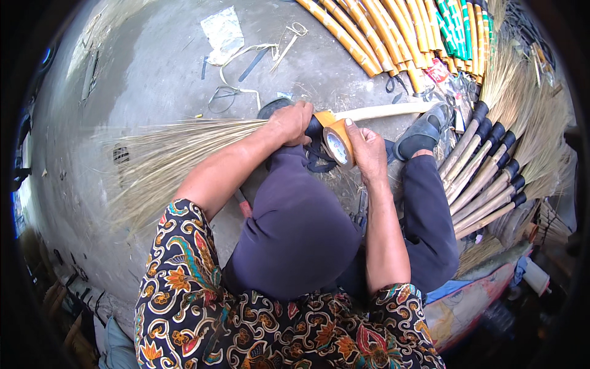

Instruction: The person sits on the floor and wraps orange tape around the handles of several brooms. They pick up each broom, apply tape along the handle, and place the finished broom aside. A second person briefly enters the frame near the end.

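Observation:
A grass broom lies crosswise in front of me, its straw bristles [190, 144] fanning to the left and its pale wooden handle [390, 111] running right toward my sandaled foot. My left hand [290, 123] is closed around the broom's neck, where the bristles meet a black-wrapped band. In my right hand [369, 150], thumb on the rim, is a roll of yellow-brown tape [337, 146]. A strip of the same tape [324, 118] reaches from the roll to the broom beside the black band. My left fingertips are partly hidden.
Finished-looking brooms with pale handles [485, 175] are stacked at the right. Yellow and green wrapped poles [393, 37] lie at the far right. A clear plastic sheet [222, 34], pale strips and black scraps lie on the concrete floor [153, 67]. My dark sandal [424, 132] is by the handle.

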Demonstrator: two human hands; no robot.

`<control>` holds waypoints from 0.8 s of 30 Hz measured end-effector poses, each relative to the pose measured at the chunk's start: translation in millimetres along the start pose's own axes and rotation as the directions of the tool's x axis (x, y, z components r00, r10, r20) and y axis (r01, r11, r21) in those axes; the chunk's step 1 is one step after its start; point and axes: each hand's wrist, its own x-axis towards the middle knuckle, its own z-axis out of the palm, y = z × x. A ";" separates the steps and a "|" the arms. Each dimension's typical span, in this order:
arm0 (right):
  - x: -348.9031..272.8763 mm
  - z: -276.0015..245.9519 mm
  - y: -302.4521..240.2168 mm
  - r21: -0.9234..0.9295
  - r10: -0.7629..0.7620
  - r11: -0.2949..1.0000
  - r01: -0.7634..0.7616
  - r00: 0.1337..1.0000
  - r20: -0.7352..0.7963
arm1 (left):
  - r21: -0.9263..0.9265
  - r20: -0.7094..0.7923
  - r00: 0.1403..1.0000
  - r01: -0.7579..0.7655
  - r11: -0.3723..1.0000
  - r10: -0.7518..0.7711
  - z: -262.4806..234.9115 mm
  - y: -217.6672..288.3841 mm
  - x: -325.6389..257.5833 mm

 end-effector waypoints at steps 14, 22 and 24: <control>-10.5 15.0 33.6 -0.399 -0.128 0.914 0.067 0.983 -0.129 | -0.030 0.128 0.987 0.105 0.994 -0.101 25.6 -15.9 29.0; -17.0 -0.1 35.0 -0.194 -0.024 0.981 0.007 0.996 -0.085 | -0.381 0.540 0.836 0.141 0.914 0.096 -10.4 -24.1 44.4; -14.2 -9.0 25.9 -0.149 -0.043 0.988 0.036 0.998 -0.043 | -0.273 0.397 0.914 0.031 0.962 0.083 -12.4 -13.1 32.6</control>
